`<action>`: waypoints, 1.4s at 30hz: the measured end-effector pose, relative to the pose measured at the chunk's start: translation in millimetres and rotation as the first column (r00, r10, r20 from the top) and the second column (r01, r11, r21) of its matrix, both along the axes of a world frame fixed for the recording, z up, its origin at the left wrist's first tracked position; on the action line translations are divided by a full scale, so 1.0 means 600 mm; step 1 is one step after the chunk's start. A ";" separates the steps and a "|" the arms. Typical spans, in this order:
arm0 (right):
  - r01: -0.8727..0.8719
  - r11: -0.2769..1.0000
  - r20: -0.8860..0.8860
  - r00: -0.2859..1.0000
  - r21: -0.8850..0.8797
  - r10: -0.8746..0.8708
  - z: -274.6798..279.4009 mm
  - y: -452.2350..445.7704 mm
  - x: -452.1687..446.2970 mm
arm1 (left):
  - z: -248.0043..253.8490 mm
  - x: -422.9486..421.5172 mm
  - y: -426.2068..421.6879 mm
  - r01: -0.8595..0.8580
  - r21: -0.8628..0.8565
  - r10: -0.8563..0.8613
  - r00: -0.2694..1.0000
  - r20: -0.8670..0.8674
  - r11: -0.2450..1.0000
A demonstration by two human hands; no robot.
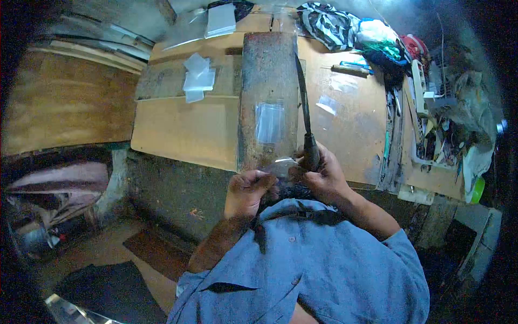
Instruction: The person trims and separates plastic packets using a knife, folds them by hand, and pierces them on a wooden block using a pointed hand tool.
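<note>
My right hand (326,174) is closed round the dark, rounded handle of a long knife (303,92). Its narrow, dark blade points away from me along the right edge of a worn wooden board (268,59). Between my two hands, close to my chest, is a thin, clear plastic piece (281,166) that catches the light. The fingers of my left hand (249,190) pinch its left side, and my right fingertips touch its right side. On the board just ahead lies a stack of clear plastic sheets (270,123).
Pale sheets (199,78) lie on the table's left side, with a white stack (220,20) at the back. A wooden-handled tool (349,70) and a small clear piece (327,105) are on the right. Bags (330,26) and a power strip (419,86) crowd the right edge.
</note>
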State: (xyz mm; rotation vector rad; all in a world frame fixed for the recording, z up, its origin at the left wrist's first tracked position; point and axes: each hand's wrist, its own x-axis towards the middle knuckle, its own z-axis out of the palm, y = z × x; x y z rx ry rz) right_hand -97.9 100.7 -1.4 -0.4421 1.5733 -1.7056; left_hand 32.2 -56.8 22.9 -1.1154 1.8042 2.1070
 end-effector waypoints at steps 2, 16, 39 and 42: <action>0.060 0.998 -0.030 0.998 0.009 -0.059 0.017 -0.003 -0.001 | -0.022 0.001 -0.017 -0.154 0.242 0.181 0.979 -0.092 0.958; -0.026 0.862 -0.397 0.881 0.506 0.259 0.089 0.096 0.044 | 0.004 -0.057 -0.094 -0.263 0.232 0.318 0.916 -0.244 0.937; 0.103 0.872 -0.255 0.967 0.478 0.025 0.072 0.008 0.064 | -0.020 -0.025 -0.102 -0.017 0.268 0.076 0.974 -0.212 0.963; 0.100 0.876 -0.254 0.967 0.472 0.027 0.056 0.000 0.058 | -0.016 -0.022 -0.109 0.018 0.254 0.019 0.989 -0.144 0.967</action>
